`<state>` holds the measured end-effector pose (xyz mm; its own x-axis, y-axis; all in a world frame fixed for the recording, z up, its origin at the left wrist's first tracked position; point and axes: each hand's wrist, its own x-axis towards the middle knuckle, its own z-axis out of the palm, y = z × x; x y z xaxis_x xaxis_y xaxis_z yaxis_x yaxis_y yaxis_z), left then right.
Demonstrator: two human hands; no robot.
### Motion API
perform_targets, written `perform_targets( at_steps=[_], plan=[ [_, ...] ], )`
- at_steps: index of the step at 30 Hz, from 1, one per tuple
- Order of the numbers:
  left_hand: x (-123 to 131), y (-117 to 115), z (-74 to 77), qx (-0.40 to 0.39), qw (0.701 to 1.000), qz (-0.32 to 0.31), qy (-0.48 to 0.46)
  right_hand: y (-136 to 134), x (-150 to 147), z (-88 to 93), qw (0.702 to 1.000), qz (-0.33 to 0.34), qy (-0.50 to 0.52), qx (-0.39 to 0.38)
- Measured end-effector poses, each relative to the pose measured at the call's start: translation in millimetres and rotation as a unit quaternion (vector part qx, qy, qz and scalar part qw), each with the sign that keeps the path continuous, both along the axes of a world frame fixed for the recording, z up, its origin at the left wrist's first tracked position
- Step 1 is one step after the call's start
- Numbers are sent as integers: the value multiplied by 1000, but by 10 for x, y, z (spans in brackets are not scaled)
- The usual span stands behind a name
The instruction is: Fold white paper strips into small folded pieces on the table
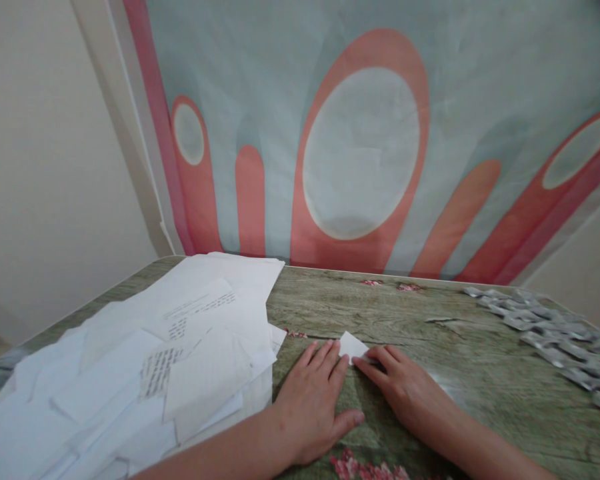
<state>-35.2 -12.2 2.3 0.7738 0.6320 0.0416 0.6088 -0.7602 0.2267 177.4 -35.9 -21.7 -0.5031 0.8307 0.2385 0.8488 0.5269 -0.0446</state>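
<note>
A small white piece of paper [353, 346], which looks folded, lies on the table between my two hands. My left hand [316, 408] lies flat with its thumb spread, its fingertips at the paper's left edge. My right hand [405, 381] has its fingers bent together at the paper's right corner, which they partly cover. Whether the fingers pinch the corner or only press on it is hard to see. Left of my left hand spreads a large heap of loose white sheets [130, 360], some with printed text.
The wood-patterned table top [325, 293] has pink flower prints. Along its right side lie rows of grey, shiny folded pieces [555, 340]. A wall hanging [275, 60] with red and pale shapes rises behind the far edge. A plain wall [55, 167] is at left.
</note>
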Motion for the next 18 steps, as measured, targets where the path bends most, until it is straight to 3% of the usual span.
perform_targets(
  at_steps=[18],
  plan=[
    [32,-11,64,-5,1000,9,24,-6,53,113,999,33,-27,-27]
  ],
)
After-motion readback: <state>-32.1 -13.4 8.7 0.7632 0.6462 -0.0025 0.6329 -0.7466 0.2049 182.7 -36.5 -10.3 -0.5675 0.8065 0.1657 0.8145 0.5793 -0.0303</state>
